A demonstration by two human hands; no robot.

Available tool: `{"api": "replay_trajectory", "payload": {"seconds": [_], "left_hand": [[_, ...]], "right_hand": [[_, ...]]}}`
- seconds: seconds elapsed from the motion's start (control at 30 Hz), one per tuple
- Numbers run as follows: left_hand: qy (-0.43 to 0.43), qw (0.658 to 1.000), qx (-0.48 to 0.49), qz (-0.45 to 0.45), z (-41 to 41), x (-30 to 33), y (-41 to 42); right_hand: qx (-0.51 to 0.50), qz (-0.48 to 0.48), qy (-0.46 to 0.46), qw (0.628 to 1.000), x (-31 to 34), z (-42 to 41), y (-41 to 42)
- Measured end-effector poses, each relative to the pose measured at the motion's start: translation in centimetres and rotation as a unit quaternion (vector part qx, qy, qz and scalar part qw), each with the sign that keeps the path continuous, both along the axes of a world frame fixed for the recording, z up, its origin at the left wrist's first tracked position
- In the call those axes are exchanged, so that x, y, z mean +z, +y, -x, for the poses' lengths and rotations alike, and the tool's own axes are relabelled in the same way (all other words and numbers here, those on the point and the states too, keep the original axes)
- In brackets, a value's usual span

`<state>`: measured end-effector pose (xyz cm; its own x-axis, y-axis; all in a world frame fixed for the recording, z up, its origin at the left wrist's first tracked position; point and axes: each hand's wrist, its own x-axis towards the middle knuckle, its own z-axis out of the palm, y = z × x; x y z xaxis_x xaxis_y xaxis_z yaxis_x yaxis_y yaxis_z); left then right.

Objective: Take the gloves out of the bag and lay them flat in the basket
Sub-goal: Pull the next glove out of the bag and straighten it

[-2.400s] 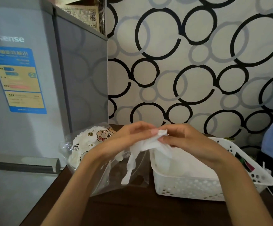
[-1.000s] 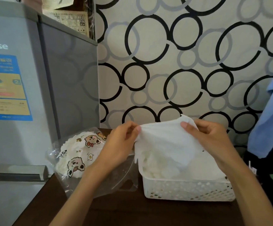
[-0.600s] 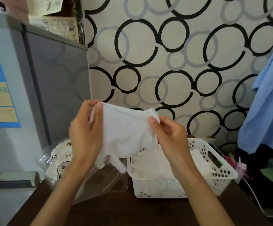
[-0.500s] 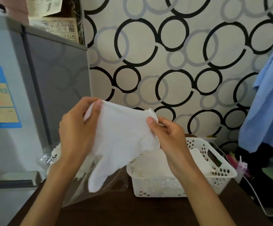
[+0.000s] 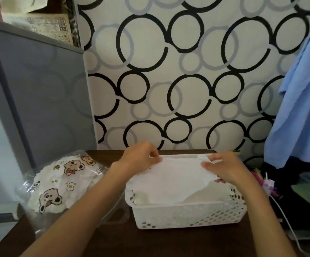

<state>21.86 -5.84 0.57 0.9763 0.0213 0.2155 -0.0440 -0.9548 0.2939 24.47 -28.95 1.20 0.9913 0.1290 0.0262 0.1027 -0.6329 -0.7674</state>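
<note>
A: Lowered since 0.5 s ago: the white glove (image 5: 170, 179), then held up in the air between bag and basket, is now spread over the white basket (image 5: 187, 214), across its top.

B: Hands?

A: Left hand (image 5: 141, 158) pinches the glove's far-left edge, fingers curled down onto the cloth. Right hand (image 5: 224, 168) pinches the right edge, thumb on top, fingers tucked under. Both hold it taut; its near edge droops onto the white pile already in the basket.

B: Flat yet?

A: Nearly flat, held at the two far corners. Whether the middle touches the pile, I cannot tell.

B: Bag position?

A: The clear bag (image 5: 61, 184) lies on the dark table (image 5: 150, 242), just left of the basket, under the left forearm. White cloth with bear prints shows through the plastic.

B: Surroundings?

A: Grey fridge (image 5: 39, 101) at left, behind the bag. Circle-patterned wallpaper (image 5: 187, 71) behind the table. Blue cloth (image 5: 302, 108) hangs at right. Newspaper (image 5: 48, 25) sits on top of the fridge. A white cable (image 5: 287, 225) runs down past the table's right side.
</note>
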Motion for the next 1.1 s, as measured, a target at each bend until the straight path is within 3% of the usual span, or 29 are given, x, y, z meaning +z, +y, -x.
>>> {"api": "replay_trajectory", "payload": {"seconds": [0.17,0.33,0.43,0.57,0.6,0.67,0.77,0.83,1.1], "left_hand": [[-0.024,0.989,-0.015,-0.142,-2.0,0.0,-2.2],[-0.016,0.996,0.022,-0.086,-3.0,-1.4,-3.8],[-0.015,1.0,0.023,0.011,-2.2,-1.8,-3.9],[-0.086,0.996,0.004,0.014,-0.1,-1.1,-2.9],[-0.073,0.997,-0.035,0.006,0.4,-0.8,-2.8],[0.031,0.992,-0.123,-0.011,1.3,-0.7,-2.8],[0.204,0.962,-0.151,-0.104,2.0,-1.9,-2.8],[0.237,0.951,-0.137,-0.147,2.1,-2.8,-2.2],[0.289,0.939,-0.121,-0.145,1.7,-4.4,-2.8]], "right_hand": [[-0.051,0.059,-0.049,0.996,-1.4,-0.8,-0.8],[-0.078,0.07,-0.055,0.993,-2.2,-1.0,-1.4],[-0.101,0.09,-0.074,0.988,-2.0,-1.0,-1.5],[-0.095,0.035,-0.181,0.978,-0.9,-0.7,-1.3],[-0.056,0.016,-0.175,0.983,-0.6,-0.8,-1.1],[0.059,0.025,-0.085,0.994,-0.5,-0.6,-0.4],[0.168,0.242,0.077,0.952,-1.7,-0.7,0.4],[0.188,0.297,0.114,0.929,-2.4,-0.7,0.6],[0.182,0.29,0.119,0.932,-2.2,-0.4,0.0]]}}
